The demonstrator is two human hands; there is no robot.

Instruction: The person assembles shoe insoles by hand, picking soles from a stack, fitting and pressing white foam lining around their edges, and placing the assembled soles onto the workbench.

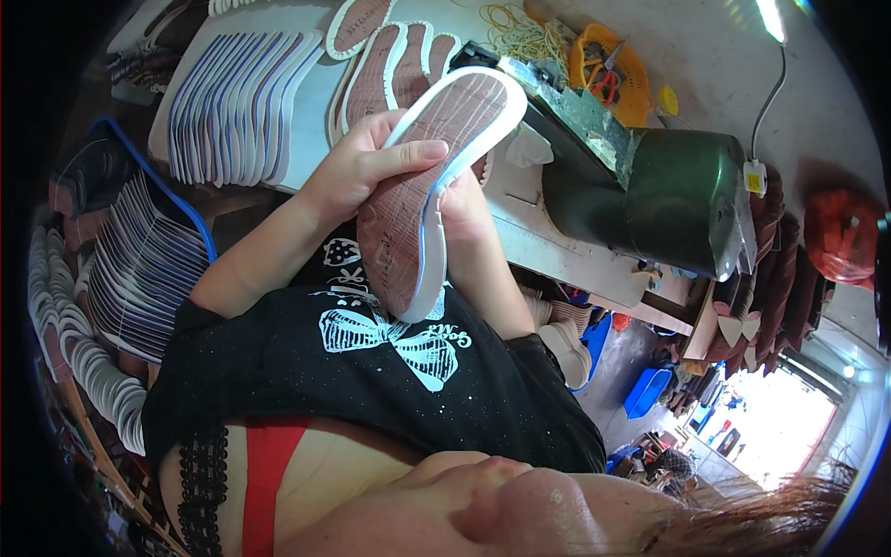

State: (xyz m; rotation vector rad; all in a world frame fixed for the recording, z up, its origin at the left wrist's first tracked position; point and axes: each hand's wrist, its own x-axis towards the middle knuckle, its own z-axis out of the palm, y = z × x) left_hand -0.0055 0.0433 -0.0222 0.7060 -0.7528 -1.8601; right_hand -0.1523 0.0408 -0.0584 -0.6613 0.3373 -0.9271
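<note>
A shoe insole (pixel 399 232) with a brown, printed face and a white and blue edge is held up above the table's near edge, tilted upright. My left hand (pixel 357 167) grips its left side, thumb pressed flat on the brown face and fingers behind. On the insole's right edge is my right hand (pixel 460 206), closed around it, with most of its fingers hidden behind the sole. Just beyond lie several more brown insoles with white rims (pixel 376 79) on the table.
A long row of stacked insoles (pixel 243 107) covers the table's left part. A blue-rimmed bin (pixel 200 223) of insoles stands at the left. To the right is a dark green machine (pixel 682 195). A yellow basket (pixel 633 88) of tools sits at the back, beside yellow cords (pixel 524 37).
</note>
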